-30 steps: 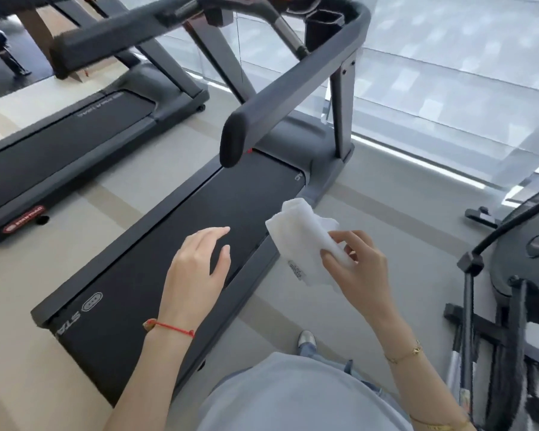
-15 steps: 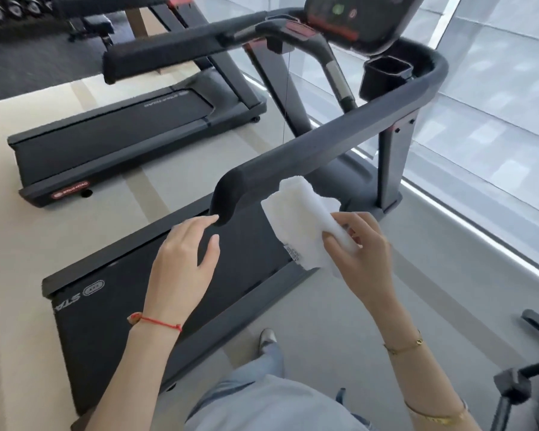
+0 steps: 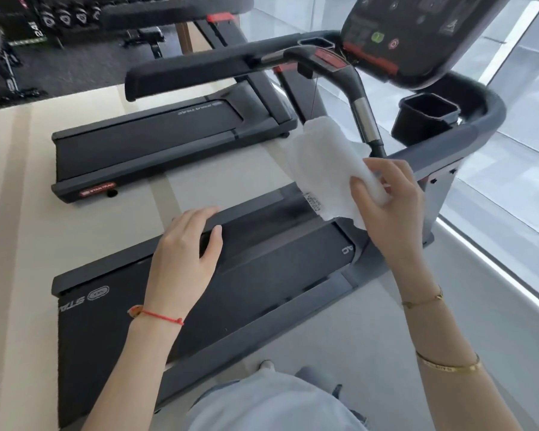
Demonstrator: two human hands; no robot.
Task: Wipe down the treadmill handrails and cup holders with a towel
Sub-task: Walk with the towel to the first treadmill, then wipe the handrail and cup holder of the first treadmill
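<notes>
At the far left, dumbbells on a dark rack [image 3: 28,23] stood at the back of the room, blurred. Nearer, a second treadmill [image 3: 156,150] lay on the pale floor [image 3: 22,188], its belt dark and a red badge at its rear edge.

The left hand [image 3: 184,259] hovered palm down over the near treadmill's left handrail [image 3: 262,219], which looked smeared in the frame; its grip was loosely open, fingers spread and slightly curled, holding nothing, and whether the fingertips touched the rail could not be told. A red string bracelet [image 3: 159,315] circled that wrist. Below it ran the treadmill belt [image 3: 112,353].

Toward the middle, the white towel [image 3: 324,163] hung folded in the air above the deck, a printed care label at its lower edge. The right hand [image 3: 389,206] had its grip closed on the towel's right end, thumb on the near face, fingers wrapped behind. Gold bracelets sat on that forearm.

Farther right, the console [image 3: 417,35] rose, with a square cup holder [image 3: 423,119] beside the curved right handrail [image 3: 467,132]. The towel touched neither. A window ran along the right edge.
</notes>
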